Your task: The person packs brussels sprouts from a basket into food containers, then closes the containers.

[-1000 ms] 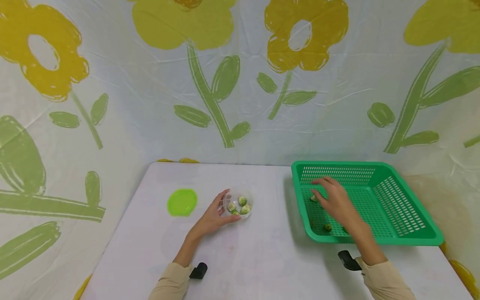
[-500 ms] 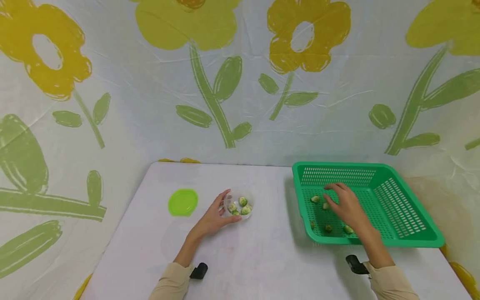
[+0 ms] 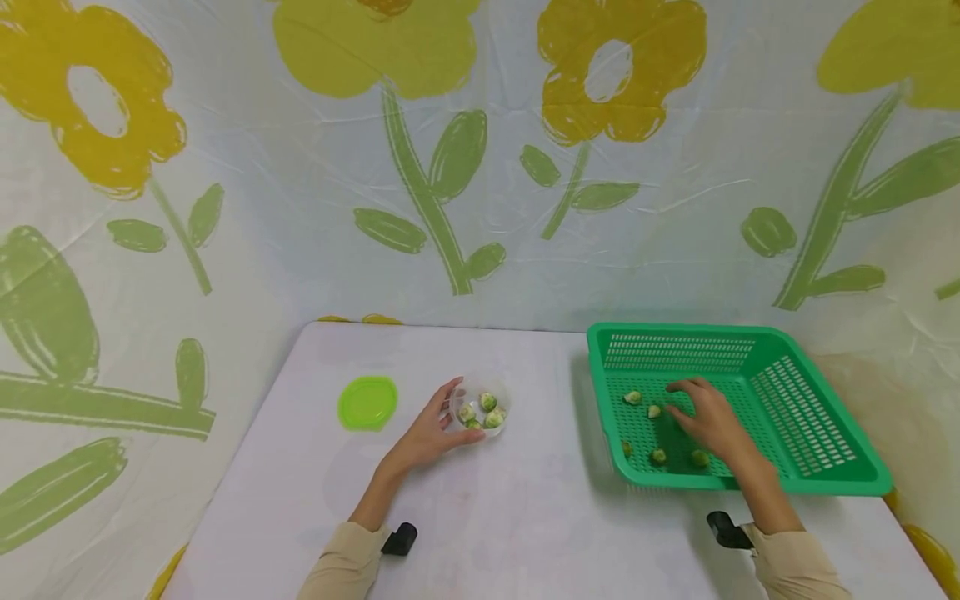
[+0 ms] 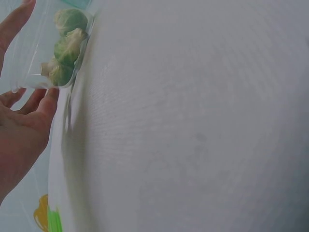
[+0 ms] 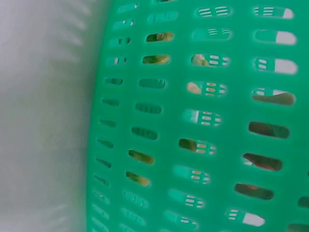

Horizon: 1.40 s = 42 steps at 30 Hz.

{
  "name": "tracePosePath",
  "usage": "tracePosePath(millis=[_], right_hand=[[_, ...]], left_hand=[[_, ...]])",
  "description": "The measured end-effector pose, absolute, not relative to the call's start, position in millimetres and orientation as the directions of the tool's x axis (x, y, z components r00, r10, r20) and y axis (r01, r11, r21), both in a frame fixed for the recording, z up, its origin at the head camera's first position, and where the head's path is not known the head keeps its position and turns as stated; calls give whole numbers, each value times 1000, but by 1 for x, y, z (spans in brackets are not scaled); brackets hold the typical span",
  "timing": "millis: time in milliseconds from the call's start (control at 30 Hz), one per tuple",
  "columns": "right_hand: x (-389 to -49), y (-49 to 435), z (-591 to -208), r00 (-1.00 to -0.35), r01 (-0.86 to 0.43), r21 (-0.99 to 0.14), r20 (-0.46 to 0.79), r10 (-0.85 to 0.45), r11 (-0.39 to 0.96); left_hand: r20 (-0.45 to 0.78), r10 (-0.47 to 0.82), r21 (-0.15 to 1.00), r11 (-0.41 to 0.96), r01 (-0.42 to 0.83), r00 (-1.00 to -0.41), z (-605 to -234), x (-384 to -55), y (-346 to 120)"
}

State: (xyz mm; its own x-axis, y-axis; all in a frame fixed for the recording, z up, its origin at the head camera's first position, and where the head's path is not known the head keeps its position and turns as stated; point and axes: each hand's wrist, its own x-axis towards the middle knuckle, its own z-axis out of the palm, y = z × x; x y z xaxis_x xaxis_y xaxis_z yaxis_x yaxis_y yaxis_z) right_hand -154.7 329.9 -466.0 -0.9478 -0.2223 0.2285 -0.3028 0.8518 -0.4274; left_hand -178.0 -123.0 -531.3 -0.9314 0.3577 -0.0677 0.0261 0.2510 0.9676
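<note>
My left hand (image 3: 431, 435) grips a clear plastic tub (image 3: 477, 408), thumb on the near side and fingers round the far left. Several Brussels sprouts (image 3: 488, 402) lie in the tub. In the left wrist view the sprouts (image 4: 68, 46) show through its wall, with fingertips right at its base. Over the green basket (image 3: 660, 480) is my right hand (image 3: 711, 421), thumb and fingers spread apart with nothing between them. Loose sprouts (image 3: 633, 397) lie on the basket floor left of and below that hand. The right wrist view shows mostly the slotted basket wall, with sprouts (image 5: 157, 59) glimpsed through it.
A bright green lid (image 3: 367, 403) lies flat on the white table (image 3: 525, 517), left of the tub. Behind the table's far edge hangs a flower-printed cloth (image 3: 322, 183). The basket's raised walls stand around the right hand.
Inside the basket my right hand has moved right and toward me, uncovering sprouts near the left wall. My left hand stays around the tub.
</note>
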Motion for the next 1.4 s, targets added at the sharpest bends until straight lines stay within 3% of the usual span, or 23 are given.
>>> tracePosePath(millis=[667, 1167, 1400], right_hand=[[-157, 344, -472, -960, -257, -440, 11, -281, 860], [-153, 344, -470, -959, -268, -425, 32, -282, 864], [-151, 341, -467, -951, -307, -437, 113, -288, 845]], left_hand=[[-70, 369, 964, 265, 32, -927, -531, -180, -123], [-75, 362, 961, 274, 29, -929, -530, -178, -122], [-71, 364, 960, 276, 34, -929, -530, -178, -122]])
